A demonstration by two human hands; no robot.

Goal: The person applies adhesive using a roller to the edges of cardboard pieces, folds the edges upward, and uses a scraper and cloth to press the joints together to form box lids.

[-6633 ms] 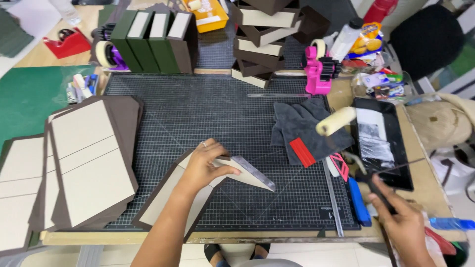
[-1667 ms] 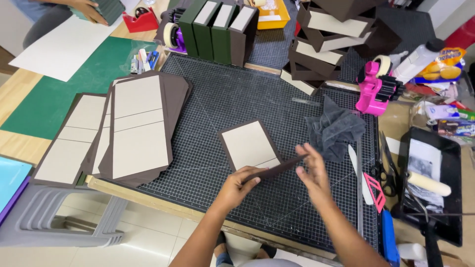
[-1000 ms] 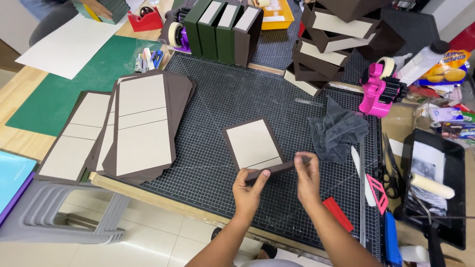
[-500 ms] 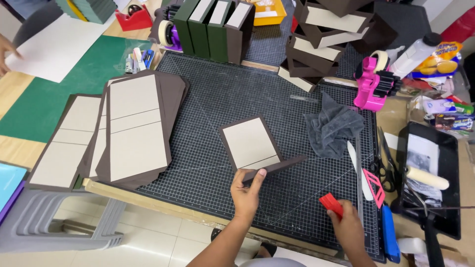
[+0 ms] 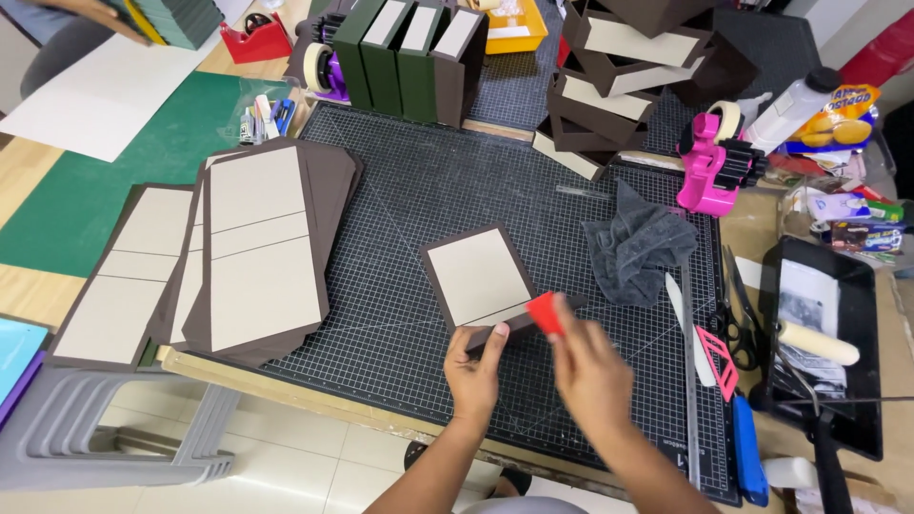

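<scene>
A beige board on dark brown paper (image 5: 481, 278) lies on the gridded cutting mat (image 5: 409, 200). My left hand (image 5: 473, 371) presses its near edge, fingers over the folded brown flap. My right hand (image 5: 590, 366) holds a small red scraper (image 5: 545, 312) just above the board's near right corner; the hand is blurred.
A stack of brown-backed boards (image 5: 257, 247) lies at the mat's left. A grey cloth (image 5: 636, 243), pink tape dispenser (image 5: 716, 167), scissors (image 5: 738, 319), black glue tray with roller (image 5: 819, 343) sit at the right. Green and brown boxes (image 5: 405, 57) stand behind. Another person's hand (image 5: 81, 11) is far left.
My right hand picked up the red scraper from the mat at the right and brought it left to the board's corner. My left hand stays on the flap.
</scene>
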